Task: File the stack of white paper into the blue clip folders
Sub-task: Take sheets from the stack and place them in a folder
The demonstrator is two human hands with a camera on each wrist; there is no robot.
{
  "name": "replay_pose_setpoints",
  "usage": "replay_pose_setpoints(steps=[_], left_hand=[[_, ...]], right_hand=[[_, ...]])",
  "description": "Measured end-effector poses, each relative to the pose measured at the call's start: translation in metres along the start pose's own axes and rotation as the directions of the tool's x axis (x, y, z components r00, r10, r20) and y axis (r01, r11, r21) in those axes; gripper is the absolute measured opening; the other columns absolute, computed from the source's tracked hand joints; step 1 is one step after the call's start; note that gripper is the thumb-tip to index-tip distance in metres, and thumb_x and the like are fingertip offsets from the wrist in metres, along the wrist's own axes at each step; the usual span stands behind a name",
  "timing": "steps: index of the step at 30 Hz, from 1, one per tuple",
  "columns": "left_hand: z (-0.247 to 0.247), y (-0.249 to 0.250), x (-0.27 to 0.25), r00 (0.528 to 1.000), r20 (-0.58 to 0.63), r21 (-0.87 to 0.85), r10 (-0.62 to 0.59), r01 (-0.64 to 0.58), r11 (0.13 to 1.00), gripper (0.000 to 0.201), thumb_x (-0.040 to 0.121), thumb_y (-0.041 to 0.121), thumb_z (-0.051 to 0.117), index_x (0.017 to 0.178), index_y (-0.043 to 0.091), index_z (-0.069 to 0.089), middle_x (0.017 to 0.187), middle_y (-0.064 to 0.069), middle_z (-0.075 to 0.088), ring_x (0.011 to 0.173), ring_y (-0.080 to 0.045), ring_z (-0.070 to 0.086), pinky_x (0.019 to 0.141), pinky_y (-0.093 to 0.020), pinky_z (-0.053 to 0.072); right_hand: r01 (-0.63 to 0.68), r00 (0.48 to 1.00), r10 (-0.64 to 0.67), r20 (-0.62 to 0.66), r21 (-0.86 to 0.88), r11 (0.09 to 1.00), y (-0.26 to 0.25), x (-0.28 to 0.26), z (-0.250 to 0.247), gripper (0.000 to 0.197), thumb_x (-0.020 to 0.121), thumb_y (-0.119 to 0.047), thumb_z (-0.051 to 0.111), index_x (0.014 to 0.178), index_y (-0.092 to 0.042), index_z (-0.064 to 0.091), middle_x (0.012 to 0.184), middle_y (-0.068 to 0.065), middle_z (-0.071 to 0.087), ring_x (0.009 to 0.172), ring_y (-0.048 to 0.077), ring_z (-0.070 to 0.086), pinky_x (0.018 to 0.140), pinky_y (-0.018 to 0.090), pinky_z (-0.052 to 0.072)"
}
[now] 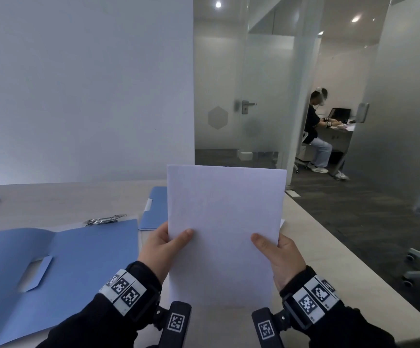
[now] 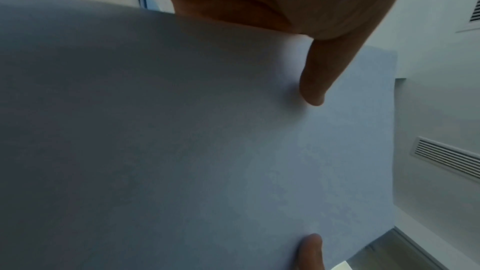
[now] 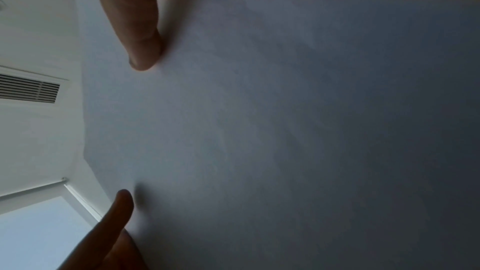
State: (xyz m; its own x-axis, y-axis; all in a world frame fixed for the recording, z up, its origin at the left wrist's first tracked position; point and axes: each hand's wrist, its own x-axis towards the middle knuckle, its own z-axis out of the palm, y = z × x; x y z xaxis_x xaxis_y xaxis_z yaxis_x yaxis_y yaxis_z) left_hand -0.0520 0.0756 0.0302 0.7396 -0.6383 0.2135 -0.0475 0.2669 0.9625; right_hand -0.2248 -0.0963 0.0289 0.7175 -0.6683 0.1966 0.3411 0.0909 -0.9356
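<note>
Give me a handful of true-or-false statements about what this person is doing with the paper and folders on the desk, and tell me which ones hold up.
1. Both hands hold the white paper upright above the desk. True: the left hand and the right hand each pinch a lower side edge.
2. The open blue folder lies to the person's left. True.
3. The metal clip at the open folder's top already clamps the paper. False: the paper is in the hands, away from the clip.
4. Only one blue folder is on the desk. False: a closed blue folder lies behind the paper.
5. The sheet facing the camera is covered in print. False: it looks blank.
</note>
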Motion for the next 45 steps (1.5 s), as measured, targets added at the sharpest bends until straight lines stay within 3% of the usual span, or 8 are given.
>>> replay_pose_setpoints(steps=[4, 9, 18, 26, 33, 38, 42, 45], left_hand=[[0.000, -0.013, -0.008, 0.995, 0.013, -0.002, -0.095, 0.095, 0.996, 0.051, 0.060, 0.039, 0.078, 0.100, 0.010, 0.072, 0.099, -0.012, 0.076, 0.095, -0.032, 0.072, 0.085, -0.044, 0.056], [-0.002, -0.009, -0.011, 0.992, -0.027, 0.026, -0.123, 0.124, 0.992, 0.026, 0.080, 0.026, 0.071, 0.096, 0.005, 0.072, 0.095, -0.017, 0.076, 0.091, -0.037, 0.071, 0.084, -0.049, 0.057], [-0.076, 0.011, -0.008, 0.949, -0.251, 0.005, -0.192, 0.199, 0.980, 0.020, 0.089, 0.020, 0.064, 0.101, 0.005, 0.069, 0.096, -0.020, 0.075, 0.088, -0.039, 0.070, 0.087, -0.057, 0.054], [-0.185, 0.042, -0.046, 0.905, -0.378, 0.287, -0.193, 0.313, 0.905, 0.017, 0.095, 0.033, 0.052, 0.097, 0.023, 0.066, 0.101, -0.001, 0.072, 0.092, -0.020, 0.066, 0.081, -0.036, 0.051], [-0.316, 0.054, -0.097, 0.718, -0.694, 0.486, -0.056, 0.524, 0.700, 0.036, 0.084, 0.030, 0.066, 0.118, 0.020, 0.064, 0.117, -0.006, 0.065, 0.101, -0.025, 0.059, 0.092, -0.036, 0.045], [-0.385, 0.061, -0.127, 0.563, -0.824, 0.446, -0.069, 0.718, 0.534, 0.057, 0.081, 0.036, 0.067, 0.134, 0.020, 0.052, 0.129, -0.014, 0.060, 0.114, -0.033, 0.059, 0.101, -0.039, 0.045], [-0.406, 0.061, -0.131, 0.535, -0.837, 0.394, -0.111, 0.732, 0.555, 0.059, 0.083, 0.029, 0.067, 0.136, 0.010, 0.048, 0.134, -0.018, 0.056, 0.117, -0.034, 0.056, 0.103, -0.040, 0.042], [-0.406, 0.067, -0.131, 0.542, -0.839, 0.411, -0.055, 0.696, 0.589, 0.052, 0.085, 0.025, 0.065, 0.133, 0.009, 0.052, 0.131, -0.017, 0.058, 0.110, -0.032, 0.058, 0.095, -0.037, 0.044]], right_hand=[[-0.080, 0.997, 0.079, -0.012, -0.029, 0.996, 0.005, -0.006, -0.002, 0.048, 0.051, -0.033, 0.090, 0.087, -0.004, 0.076, 0.089, 0.021, 0.076, 0.080, 0.035, 0.073, 0.063, 0.038, 0.058], [-0.101, 0.993, 0.098, -0.072, -0.039, 0.994, 0.002, -0.005, 0.006, 0.015, 0.083, -0.009, 0.070, 0.095, -0.001, 0.073, 0.092, 0.020, 0.076, 0.085, 0.036, 0.073, 0.071, 0.041, 0.057], [-0.033, 0.971, 0.142, 0.191, -0.482, 0.876, 0.027, -0.009, 0.063, 0.017, 0.094, -0.017, 0.058, 0.103, -0.022, 0.071, 0.099, -0.013, 0.077, 0.093, 0.002, 0.071, 0.081, 0.019, 0.054], [-0.189, 0.927, 0.305, 0.216, -0.434, 0.881, 0.074, 0.017, 0.149, 0.016, 0.093, -0.007, 0.058, 0.101, -0.013, 0.070, 0.090, 0.000, 0.076, 0.082, 0.023, 0.072, 0.072, 0.031, 0.056], [-0.262, 0.878, 0.431, 0.210, -0.541, 0.799, 0.112, 0.052, 0.213, 0.011, 0.087, -0.002, 0.062, 0.097, 0.001, 0.066, 0.089, 0.017, 0.072, 0.077, 0.030, 0.067, 0.065, 0.030, 0.051], [-0.251, 0.858, 0.463, 0.222, -0.606, 0.755, 0.127, 0.063, 0.242, 0.003, 0.087, -0.002, 0.063, 0.086, 0.000, 0.066, 0.073, 0.009, 0.069, 0.064, 0.025, 0.064, 0.056, 0.025, 0.048], [-0.273, 0.845, 0.486, 0.221, -0.603, 0.749, 0.135, 0.064, 0.253, 0.006, 0.087, -0.002, 0.062, 0.086, 0.000, 0.067, 0.074, 0.010, 0.070, 0.057, 0.020, 0.066, 0.047, 0.018, 0.049], [-0.300, 0.834, 0.506, 0.218, -0.591, 0.749, 0.144, 0.064, 0.255, 0.017, 0.087, -0.005, 0.064, 0.099, 0.006, 0.067, 0.085, 0.017, 0.073, 0.072, 0.031, 0.070, 0.062, 0.028, 0.053]])
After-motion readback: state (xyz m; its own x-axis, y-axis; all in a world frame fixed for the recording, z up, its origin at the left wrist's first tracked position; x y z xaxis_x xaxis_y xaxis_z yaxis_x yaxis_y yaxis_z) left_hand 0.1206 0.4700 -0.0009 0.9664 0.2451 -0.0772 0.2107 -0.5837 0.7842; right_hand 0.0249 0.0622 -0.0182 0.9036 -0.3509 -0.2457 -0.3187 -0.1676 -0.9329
